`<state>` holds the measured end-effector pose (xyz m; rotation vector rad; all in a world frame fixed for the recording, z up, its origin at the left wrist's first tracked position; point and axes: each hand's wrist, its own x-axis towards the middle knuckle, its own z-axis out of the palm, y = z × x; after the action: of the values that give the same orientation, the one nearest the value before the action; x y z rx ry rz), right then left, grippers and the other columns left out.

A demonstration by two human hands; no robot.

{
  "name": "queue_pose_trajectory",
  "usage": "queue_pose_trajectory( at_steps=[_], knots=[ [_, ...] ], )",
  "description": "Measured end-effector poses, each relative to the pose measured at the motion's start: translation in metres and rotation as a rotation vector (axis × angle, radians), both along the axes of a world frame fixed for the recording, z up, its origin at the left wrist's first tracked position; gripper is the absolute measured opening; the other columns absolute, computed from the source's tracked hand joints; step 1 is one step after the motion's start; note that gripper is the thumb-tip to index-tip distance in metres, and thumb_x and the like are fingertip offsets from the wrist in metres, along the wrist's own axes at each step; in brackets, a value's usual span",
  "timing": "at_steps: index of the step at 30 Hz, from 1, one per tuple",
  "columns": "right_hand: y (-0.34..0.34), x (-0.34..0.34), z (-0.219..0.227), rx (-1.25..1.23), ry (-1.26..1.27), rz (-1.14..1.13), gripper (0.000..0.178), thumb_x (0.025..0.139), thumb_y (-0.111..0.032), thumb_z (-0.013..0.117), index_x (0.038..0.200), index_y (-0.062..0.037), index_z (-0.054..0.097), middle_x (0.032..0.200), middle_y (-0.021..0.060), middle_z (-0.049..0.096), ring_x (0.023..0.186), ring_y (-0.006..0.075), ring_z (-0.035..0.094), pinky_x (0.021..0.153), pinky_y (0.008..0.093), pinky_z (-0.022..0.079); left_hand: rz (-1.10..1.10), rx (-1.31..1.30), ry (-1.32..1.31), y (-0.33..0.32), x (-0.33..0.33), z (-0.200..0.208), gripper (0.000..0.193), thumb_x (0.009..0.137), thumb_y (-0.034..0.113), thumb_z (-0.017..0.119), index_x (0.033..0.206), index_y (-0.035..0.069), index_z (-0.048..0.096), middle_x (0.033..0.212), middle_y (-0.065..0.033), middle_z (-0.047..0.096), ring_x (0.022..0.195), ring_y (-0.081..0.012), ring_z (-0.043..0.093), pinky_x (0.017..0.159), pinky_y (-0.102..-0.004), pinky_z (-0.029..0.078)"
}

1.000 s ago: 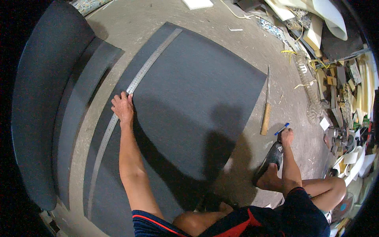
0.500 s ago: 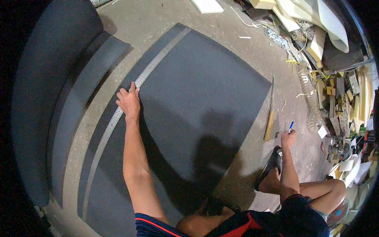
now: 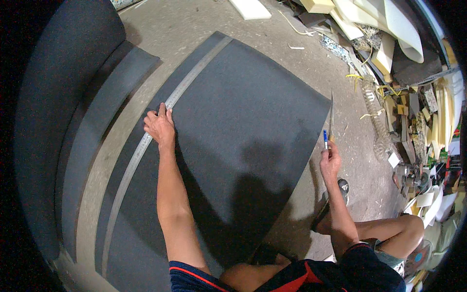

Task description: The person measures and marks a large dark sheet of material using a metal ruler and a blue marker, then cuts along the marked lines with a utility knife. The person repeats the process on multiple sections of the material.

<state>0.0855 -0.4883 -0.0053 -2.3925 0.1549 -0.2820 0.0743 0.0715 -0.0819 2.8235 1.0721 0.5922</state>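
The ruler (image 3: 142,146) lies lengthwise on the dark sheet (image 3: 258,92), near its left edge. My left hand (image 3: 159,125) bears down on it, fingers apart. My right hand (image 3: 330,163) is closed around a pen (image 3: 325,138), blue end up, by the sheet's right edge. Just beyond is a knife (image 3: 332,114), its handle partly hidden; I can't tell if I touch it. Both lie above the floor (image 3: 292,56).

Charcoal sheet (image 3: 262,97), silver-grey ruler (image 3: 130,165) with fine dark markings, blue-and-white pen (image 3: 325,137), navy shirt (image 3: 355,272) with red trim (and a bright red panel), grey-brown floor (image 3: 357,114) with pale specks, white slab (image 3: 250,9), cream block (image 3: 318,5), yellow ties (image 3: 355,76).
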Motion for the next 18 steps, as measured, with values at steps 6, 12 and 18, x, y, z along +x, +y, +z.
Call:
queue_pose_trajectory(
  at_steps=[6,12,18],
  knots=[
    [0.129,-0.035,0.038,0.270,0.254,0.276,0.033,0.094,-0.001,0.060,0.126,-0.0032,0.063,0.089,0.0004,0.066,0.077,0.0074,0.058,0.071,0.0234,0.047,-0.262,-0.044,-0.308,-0.025,-0.073,0.014,0.049,0.078,0.030,0.079,0.117,0.005,0.067,0.119,-0.0201,0.062,0.112,-0.0405,0.057,0.091,-0.0506,0.046],
    [0.209,-0.077,0.052,0.307,0.638,0.765,0.020,0.092,0.003,0.063,0.111,-0.0049,0.067,0.084,-0.0018,0.062,0.067,0.0043,0.053,0.062,0.0213,0.047,-0.381,-0.531,-0.426,-0.167,-0.218,0.009,0.058,0.087,0.037,0.074,0.134,0.007,0.056,0.137,-0.0201,0.052,0.132,-0.0404,0.047,0.112,-0.0575,0.035],
    [0.281,-0.118,0.058,0.707,1.364,1.191,0.034,0.089,-0.002,0.071,0.122,-0.0001,0.065,0.097,0.0100,0.070,0.075,0.0144,0.067,0.063,0.0272,0.056,-0.192,-0.812,-0.369,-0.190,-0.297,0.054,0.042,0.091,0.035,0.070,0.122,0.007,0.062,0.120,-0.0169,0.064,0.111,-0.0359,0.062,0.091,-0.0451,0.052]
  ],
)
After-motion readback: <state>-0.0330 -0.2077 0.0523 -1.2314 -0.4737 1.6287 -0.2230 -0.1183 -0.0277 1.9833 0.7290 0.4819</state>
